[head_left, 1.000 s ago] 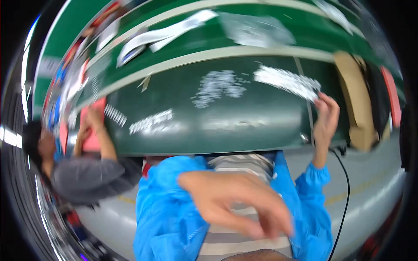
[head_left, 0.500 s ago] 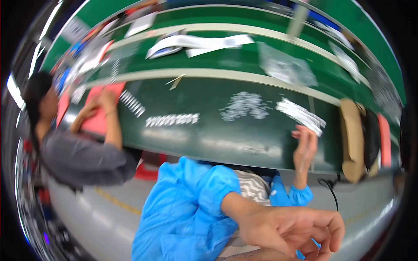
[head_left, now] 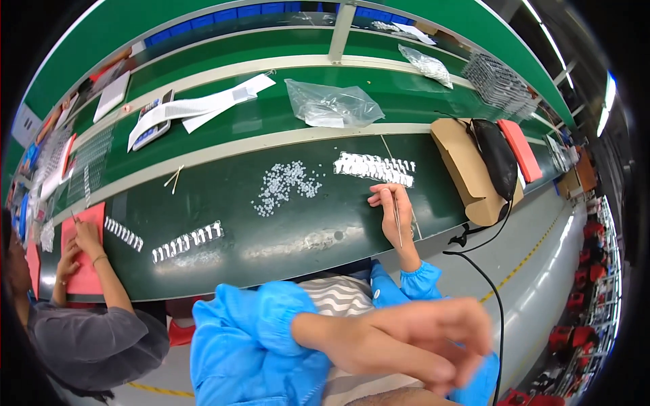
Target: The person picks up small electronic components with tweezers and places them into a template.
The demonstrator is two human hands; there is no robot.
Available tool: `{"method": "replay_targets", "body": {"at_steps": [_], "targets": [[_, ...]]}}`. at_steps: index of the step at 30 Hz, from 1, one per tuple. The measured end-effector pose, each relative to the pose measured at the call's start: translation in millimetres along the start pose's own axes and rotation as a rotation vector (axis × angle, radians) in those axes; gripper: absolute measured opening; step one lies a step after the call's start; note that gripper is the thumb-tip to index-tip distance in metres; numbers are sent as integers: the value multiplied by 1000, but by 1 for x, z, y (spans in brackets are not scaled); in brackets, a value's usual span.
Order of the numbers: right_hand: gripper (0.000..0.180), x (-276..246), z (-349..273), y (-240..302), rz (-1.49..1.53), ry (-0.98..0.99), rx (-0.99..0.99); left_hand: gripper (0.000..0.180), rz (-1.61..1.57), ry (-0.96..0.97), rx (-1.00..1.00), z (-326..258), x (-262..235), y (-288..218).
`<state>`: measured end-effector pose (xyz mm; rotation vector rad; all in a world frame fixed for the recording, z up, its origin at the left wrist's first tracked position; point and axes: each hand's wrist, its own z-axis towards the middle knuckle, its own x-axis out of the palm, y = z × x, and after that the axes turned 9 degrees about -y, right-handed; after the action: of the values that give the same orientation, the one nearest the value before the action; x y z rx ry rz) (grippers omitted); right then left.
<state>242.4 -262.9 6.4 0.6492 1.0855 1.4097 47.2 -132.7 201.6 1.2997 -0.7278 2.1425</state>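
My right hand (head_left: 394, 211) is over the worktable at the right, its fingers closed on thin metal tweezers (head_left: 398, 227) whose slim end points back toward my wrist. Just beyond its fingertips lies a cluster of white small-part rows (head_left: 372, 168). My left hand (head_left: 413, 342) is raised in front of my body, close to the camera and away from the table. Its fingers are loosely bent and apart, somewhat blurred, with nothing visible in them. A loose scatter of small translucent pieces (head_left: 288, 186) covers the table's middle. Further left sits a row of white parts (head_left: 187, 242).
At the left a co-worker (head_left: 88, 331) works over a red mat (head_left: 84, 271) beside another white row (head_left: 124, 234). An open cardboard box (head_left: 467, 176) and black pouch (head_left: 494, 159) stand at the right. A plastic bag (head_left: 332, 105) and paper strips (head_left: 203, 105) rest on the shelf.
The view has swung to the right, so the table and co-worker appear further left. My right hand still holds the tweezers near the white rows; my left hand stays raised.
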Motion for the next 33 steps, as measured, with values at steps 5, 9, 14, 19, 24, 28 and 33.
{"method": "replay_targets", "body": {"at_steps": [5, 9, 14, 19, 24, 28, 33], "targets": [[36, -3, -3, 4, 87, -157, 5, 19, 1649, -836, 519, -97, -57, -35], [47, -8, 3, -3, 12, -99, 37, 22, 2482, -1704, 742, -201, -113, -40], [47, 16, 5, -5, 149, 83, 68, 29, 2622, -1909, 596, -239, -114, -55], [33, 31, -7, 19, 213, 267, 311, 36, 2658, -1637, 358, -203, -117, -30], [24, 26, -4, 18, 285, 336, 352, 39, 2488, -1344, 520, -148, -150, -21], [22, 20, 8, 16, 38, 407, 144, 37, 2461, -1286, 530, -123, -162, -28], [22, 22, 28, 9, 181, 387, 310, 36, 2423, -1266, 465, -119, -164, -33]]}}
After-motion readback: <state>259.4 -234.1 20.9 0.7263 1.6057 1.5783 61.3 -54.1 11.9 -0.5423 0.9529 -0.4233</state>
